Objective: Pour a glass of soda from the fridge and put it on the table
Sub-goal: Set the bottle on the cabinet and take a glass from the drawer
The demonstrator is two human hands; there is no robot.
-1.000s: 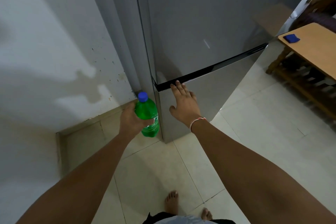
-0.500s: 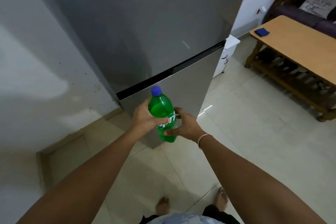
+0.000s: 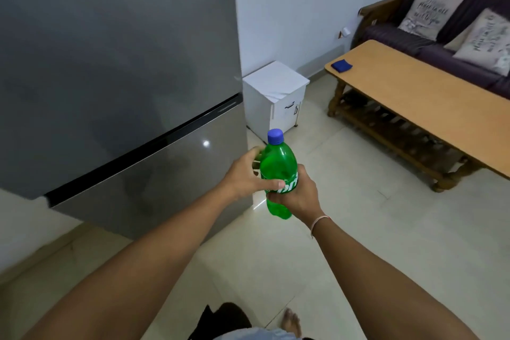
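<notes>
Both hands grip soda bottle (image 3: pixel 278 171) | left hand (image 3: pixel 242 176) upper-left | right hand (image 3: pixel 296 196) lower-right

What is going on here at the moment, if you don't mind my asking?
A person stands by the closed fridge holding a green soda bottle upright in both hands: the left hand wraps its side, the right hand grips lower down. Its blue cap is on. The wooden table to the right holds only a small blue object; no glass is visible.
</notes>
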